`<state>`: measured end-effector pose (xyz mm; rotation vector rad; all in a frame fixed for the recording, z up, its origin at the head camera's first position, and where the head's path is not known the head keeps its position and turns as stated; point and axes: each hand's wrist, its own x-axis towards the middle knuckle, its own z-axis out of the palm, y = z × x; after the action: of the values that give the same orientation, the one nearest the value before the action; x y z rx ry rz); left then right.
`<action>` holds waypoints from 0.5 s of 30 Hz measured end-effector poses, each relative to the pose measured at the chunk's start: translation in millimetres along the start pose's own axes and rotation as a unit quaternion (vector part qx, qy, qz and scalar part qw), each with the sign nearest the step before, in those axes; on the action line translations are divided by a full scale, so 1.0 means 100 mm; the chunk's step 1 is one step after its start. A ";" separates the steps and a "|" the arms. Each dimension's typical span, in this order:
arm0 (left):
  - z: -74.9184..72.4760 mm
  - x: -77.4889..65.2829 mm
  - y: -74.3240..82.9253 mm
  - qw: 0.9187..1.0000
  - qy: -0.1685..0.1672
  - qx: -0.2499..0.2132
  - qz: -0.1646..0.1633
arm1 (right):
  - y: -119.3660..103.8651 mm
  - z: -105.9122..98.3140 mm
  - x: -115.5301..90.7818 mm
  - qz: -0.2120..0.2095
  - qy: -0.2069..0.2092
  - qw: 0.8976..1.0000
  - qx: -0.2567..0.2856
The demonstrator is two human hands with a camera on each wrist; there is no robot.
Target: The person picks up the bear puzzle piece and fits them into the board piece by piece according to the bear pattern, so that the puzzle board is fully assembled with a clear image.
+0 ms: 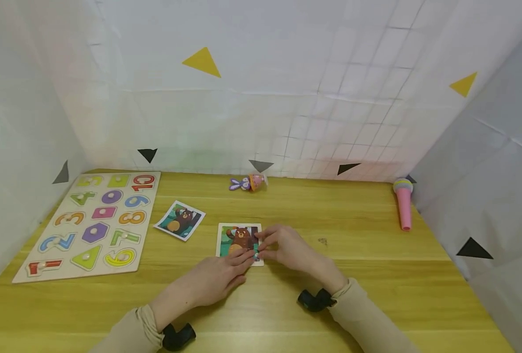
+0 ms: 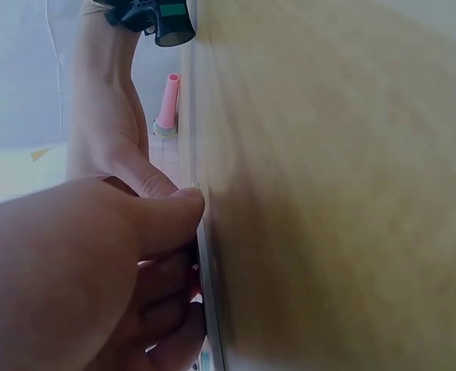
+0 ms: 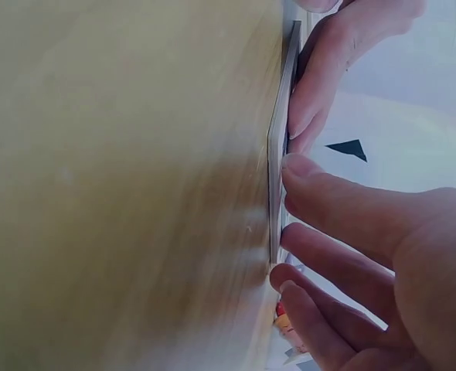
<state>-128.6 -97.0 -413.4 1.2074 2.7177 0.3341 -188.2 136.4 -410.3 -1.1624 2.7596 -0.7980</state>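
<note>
A small square bear puzzle [image 1: 238, 235] with a pale frame lies flat on the table in the middle of the head view. My left hand [image 1: 217, 279] rests its fingertips on the lower right part of the picture, covering some of it. From the right, my right hand [image 1: 292, 248] touches the puzzle's right side with thumb and fingers. In the right wrist view, the thumb [image 3: 301, 166] is on the top face and other fingers are at the edge of the board [image 3: 276, 178]. Whether a loose piece is under the fingertips is hidden.
A bear picture card [image 1: 180, 220] lies left of the puzzle. Farther left is a wooden number-and-shape board [image 1: 143, 235]. A rabbit toy [image 1: 248, 183] lies at the back, and a pink toy microphone [image 1: 404, 206] at the right. Fabric walls [image 1: 243, 122] enclose the table.
</note>
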 end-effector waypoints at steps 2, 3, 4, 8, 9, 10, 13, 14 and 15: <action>0.00 -0.01 -0.01 1.000 0.000 -0.002 0.000 | -0.02 0.00 0.00 -0.007 0.001 1.000 -0.013; 0.00 -0.01 -0.01 1.000 -0.002 -0.003 0.001 | -0.03 0.00 0.00 -0.011 0.000 1.000 -0.023; 0.00 -0.02 -0.02 1.000 -0.005 -0.005 0.001 | -0.05 0.00 0.00 -0.016 -0.002 0.999 -0.033; 0.00 -0.03 -0.04 1.000 -0.017 -0.019 0.008 | -0.08 0.01 0.00 -0.031 -0.005 0.998 -0.061; 0.00 -0.03 -0.05 0.999 -0.019 -0.026 0.009 | -0.08 0.01 0.00 -0.033 -0.003 0.998 -0.062; 0.00 -0.02 -0.05 0.999 -0.021 -0.034 0.012 | -0.08 0.01 -0.01 -0.034 -0.001 0.997 -0.062; -0.01 -0.01 -0.08 0.998 -0.024 -0.061 0.019 | -0.07 0.00 -0.03 -0.033 0.003 0.997 -0.065; -0.03 0.00 -0.09 0.997 -0.022 -0.068 0.021 | -0.07 0.00 -0.03 -0.033 0.002 0.997 -0.066; -0.04 -0.01 -0.10 0.997 -0.018 -0.071 0.018 | -0.07 0.00 -0.04 -0.033 0.000 0.997 -0.068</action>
<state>-136.1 -104.6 -412.3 1.2137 2.5949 0.4957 -181.0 135.5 -407.6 -1.2808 2.8276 -0.6233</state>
